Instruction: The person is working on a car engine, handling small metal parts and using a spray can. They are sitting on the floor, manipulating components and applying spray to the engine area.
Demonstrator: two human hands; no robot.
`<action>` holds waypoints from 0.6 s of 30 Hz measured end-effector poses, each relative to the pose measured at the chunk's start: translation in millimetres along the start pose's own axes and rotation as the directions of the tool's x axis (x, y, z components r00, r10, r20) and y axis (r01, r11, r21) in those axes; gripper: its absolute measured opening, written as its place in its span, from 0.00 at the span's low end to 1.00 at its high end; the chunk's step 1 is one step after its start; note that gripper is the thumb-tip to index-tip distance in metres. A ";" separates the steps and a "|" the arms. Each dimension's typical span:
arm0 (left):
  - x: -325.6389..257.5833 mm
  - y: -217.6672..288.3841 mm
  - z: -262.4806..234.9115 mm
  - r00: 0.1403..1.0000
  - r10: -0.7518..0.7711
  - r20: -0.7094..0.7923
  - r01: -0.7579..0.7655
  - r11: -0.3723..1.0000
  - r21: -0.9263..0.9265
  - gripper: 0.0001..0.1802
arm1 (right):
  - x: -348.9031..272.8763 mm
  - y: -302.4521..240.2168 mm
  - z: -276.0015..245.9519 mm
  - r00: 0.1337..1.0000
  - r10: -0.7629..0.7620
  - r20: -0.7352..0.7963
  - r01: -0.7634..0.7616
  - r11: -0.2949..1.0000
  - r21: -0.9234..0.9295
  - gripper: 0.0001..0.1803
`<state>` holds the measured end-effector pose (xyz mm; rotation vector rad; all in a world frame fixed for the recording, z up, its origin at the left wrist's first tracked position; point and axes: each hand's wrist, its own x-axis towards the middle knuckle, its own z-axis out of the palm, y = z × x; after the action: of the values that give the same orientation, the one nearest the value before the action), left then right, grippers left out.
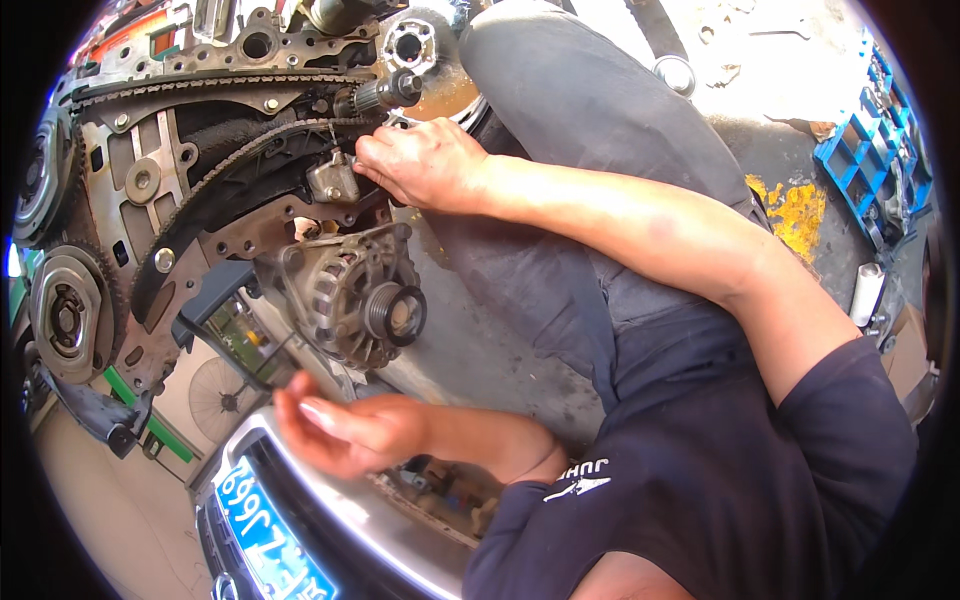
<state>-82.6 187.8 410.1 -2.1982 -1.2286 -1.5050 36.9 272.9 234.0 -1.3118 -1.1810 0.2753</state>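
At the far left two toothed sprockets (65, 315) sit on the engine (200, 150) face, with a chain (215, 170) arcing up and right across it. Lower centre-left, one hand (345, 430) hovers loosely cupped, fingers half curled, holding nothing, just below the alternator (350, 295); I cannot tell for certain which hand it is. Further right and higher, the other hand (425, 165) presses its fingertips together on a small metal tensioner (333, 180), which lies touching it on the left, just under the chain. This upper hand is much the nearer. Blue tray (875, 160) at far right.
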 end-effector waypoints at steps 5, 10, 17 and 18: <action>20.3 -32.6 13.6 0.935 -0.273 0.228 0.150 0.884 0.444 0.14 | 6.0 -24.7 10.7 0.806 0.552 0.216 -0.587 0.692 0.420 0.21; 8.8 -50.2 22.7 0.870 -0.466 0.164 0.447 0.884 0.140 0.17 | 24.0 -14.5 -27.1 0.765 0.537 0.354 -0.632 0.730 0.259 0.17; 9.5 -63.8 23.1 0.905 -0.387 0.178 0.364 0.919 0.150 0.16 | 33.1 -20.3 -25.1 0.781 0.550 0.297 -0.624 0.667 0.407 0.10; 8.2 -65.4 22.6 0.911 -0.374 0.177 0.351 0.925 0.149 0.16 | 33.7 -20.9 -24.3 0.775 0.559 0.296 -0.632 0.664 0.399 0.10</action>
<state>-113.8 246.4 389.0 -2.1762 -1.8278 -1.3070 61.6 276.8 273.2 -1.2019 -0.6810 1.1056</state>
